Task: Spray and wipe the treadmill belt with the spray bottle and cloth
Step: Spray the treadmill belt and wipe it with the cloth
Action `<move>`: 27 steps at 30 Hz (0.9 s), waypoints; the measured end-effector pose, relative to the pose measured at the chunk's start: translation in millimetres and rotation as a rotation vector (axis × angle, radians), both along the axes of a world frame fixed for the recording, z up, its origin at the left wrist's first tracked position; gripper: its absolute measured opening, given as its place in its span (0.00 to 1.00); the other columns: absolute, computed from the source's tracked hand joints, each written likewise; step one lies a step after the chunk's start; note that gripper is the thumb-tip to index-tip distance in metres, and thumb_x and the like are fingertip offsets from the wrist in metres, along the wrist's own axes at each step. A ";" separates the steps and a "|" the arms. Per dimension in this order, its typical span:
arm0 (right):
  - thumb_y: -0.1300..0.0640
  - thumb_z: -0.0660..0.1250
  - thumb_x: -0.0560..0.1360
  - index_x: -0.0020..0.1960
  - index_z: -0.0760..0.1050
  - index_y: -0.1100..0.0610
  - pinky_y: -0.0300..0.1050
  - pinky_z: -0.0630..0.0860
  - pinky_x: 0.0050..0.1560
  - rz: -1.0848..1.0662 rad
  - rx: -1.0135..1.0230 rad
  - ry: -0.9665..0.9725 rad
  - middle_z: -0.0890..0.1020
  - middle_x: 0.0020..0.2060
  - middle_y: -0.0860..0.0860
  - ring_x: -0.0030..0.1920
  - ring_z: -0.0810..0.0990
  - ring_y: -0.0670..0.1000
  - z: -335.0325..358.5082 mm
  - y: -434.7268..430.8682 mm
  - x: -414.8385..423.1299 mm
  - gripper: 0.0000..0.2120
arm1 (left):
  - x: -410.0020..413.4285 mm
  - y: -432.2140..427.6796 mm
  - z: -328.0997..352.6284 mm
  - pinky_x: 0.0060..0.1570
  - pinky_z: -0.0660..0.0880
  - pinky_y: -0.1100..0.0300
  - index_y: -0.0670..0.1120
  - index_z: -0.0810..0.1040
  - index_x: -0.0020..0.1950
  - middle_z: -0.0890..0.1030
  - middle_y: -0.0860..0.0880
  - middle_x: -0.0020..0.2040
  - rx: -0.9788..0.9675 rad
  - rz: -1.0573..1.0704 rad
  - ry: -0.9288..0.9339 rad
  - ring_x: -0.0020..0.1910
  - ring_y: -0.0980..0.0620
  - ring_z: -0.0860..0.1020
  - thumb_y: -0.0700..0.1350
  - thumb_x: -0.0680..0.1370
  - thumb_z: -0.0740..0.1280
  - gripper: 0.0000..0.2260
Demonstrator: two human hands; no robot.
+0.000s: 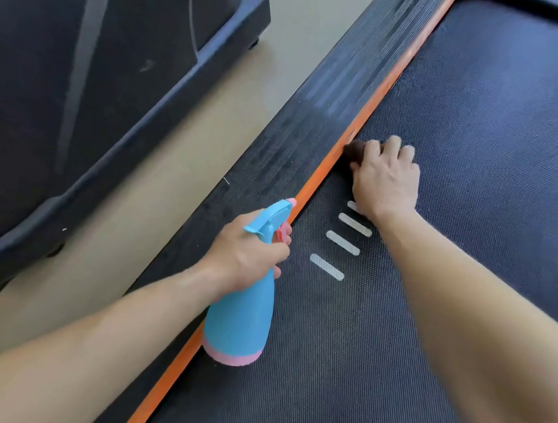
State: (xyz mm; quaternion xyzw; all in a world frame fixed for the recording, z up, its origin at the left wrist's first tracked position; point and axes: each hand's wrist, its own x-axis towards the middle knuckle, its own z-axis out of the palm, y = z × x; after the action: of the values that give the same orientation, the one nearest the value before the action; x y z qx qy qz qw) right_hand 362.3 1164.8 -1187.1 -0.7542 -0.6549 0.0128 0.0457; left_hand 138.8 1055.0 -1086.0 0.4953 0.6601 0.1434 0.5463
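The left hand (249, 248) is wrapped round the neck of a blue plastic spray bottle (240, 324) with a pink base and pink trigger. Its fingers are curled tight, and at least one lies on the trigger. The bottle stands roughly upright at the near left edge of the belt, its base over the orange edge strip (366, 117). Whether the base touches the surface cannot be told.

Farther along, the right hand (386, 179) presses down on a dark brown cloth (354, 149), with the fingers bent over and bunching it. Only a small tuft of the cloth shows at the hand's left side, against the orange strip; the rest is hidden under the palm.

The dark textured treadmill belt (486, 129) fills the right side and is cut off by the frame. Short white dashes (341, 242) lie between the hands, the farthest partly covered by the right wrist. Left of the strip runs a black ribbed side rail (315, 118), blurred at its far end. Beyond it are a beige floor (210, 135) and the dark base of another machine (77, 86), indistinct.
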 end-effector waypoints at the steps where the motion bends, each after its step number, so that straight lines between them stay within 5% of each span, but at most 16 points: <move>1: 0.46 0.63 0.81 0.61 0.71 0.59 0.61 0.72 0.53 0.042 0.024 -0.023 0.72 0.62 0.62 0.59 0.71 0.65 -0.2 -14.2 -5.3 0.18 | -0.9 0.5 1.0 0.45 0.82 0.58 0.73 0.79 0.53 0.85 0.52 0.54 0.001 0.001 0.001 0.36 0.45 0.87 0.40 0.75 0.68 0.25; 8: 0.46 0.67 0.78 0.57 0.75 0.57 0.56 0.73 0.44 0.376 0.067 0.000 0.76 0.55 0.58 0.49 0.73 0.62 -6.2 -125.7 -20.7 0.15 | 0.5 7.0 2.8 0.46 0.82 0.57 0.70 0.78 0.66 0.86 0.52 0.54 0.006 0.031 -0.004 0.35 0.47 0.85 0.37 0.77 0.68 0.29; 11: 0.44 0.68 0.77 0.58 0.75 0.57 0.58 0.75 0.46 0.218 0.080 -0.019 0.75 0.57 0.59 0.53 0.74 0.64 -9.9 -76.7 5.4 0.18 | 8.4 4.4 0.2 0.36 0.77 0.66 0.69 0.78 0.65 0.85 0.50 0.54 0.000 0.024 -0.033 0.36 0.47 0.83 0.34 0.78 0.66 0.29; 15: 0.43 0.62 0.81 0.66 0.71 0.57 0.61 0.72 0.57 -0.084 -0.008 0.051 0.70 0.63 0.61 0.62 0.69 0.64 0.9 -3.9 42.9 0.21 | 15.7 -1.3 -3.1 0.36 0.77 0.68 0.70 0.77 0.62 0.85 0.48 0.55 -0.004 -0.043 -0.032 0.36 0.48 0.83 0.33 0.78 0.66 0.29; 22: 0.45 0.68 0.78 0.56 0.76 0.56 0.56 0.72 0.41 0.232 0.081 0.053 0.75 0.51 0.58 0.46 0.73 0.61 -6.0 -151.4 2.3 0.15 | 17.9 2.0 -2.1 0.45 0.78 0.62 0.70 0.76 0.62 0.85 0.53 0.55 -0.011 -0.084 0.040 0.38 0.45 0.87 0.35 0.78 0.67 0.28; 25: 0.44 0.68 0.76 0.58 0.76 0.56 0.57 0.75 0.42 0.315 0.090 0.048 0.75 0.52 0.58 0.48 0.74 0.62 -7.2 -138.1 20.1 0.18 | 20.7 5.1 -4.3 0.42 0.78 0.64 0.72 0.75 0.64 0.85 0.53 0.55 -0.009 -0.081 0.037 0.39 0.44 0.88 0.35 0.78 0.66 0.30; 27: 0.42 0.66 0.77 0.59 0.76 0.57 0.58 0.75 0.44 0.167 0.128 0.021 0.75 0.54 0.60 0.51 0.74 0.63 -7.9 -93.9 37.4 0.19 | 21.4 7.0 -7.1 0.38 0.77 0.68 0.71 0.76 0.65 0.86 0.52 0.55 -0.011 -0.073 0.022 0.39 0.44 0.87 0.35 0.78 0.66 0.30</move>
State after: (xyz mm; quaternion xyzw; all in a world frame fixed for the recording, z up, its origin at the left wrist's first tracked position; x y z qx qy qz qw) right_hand 399.7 1070.8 -1195.0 -0.6922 -0.7146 -0.0175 0.0996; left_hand 160.2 1062.0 -1093.1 0.5177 0.6482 0.1143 0.5465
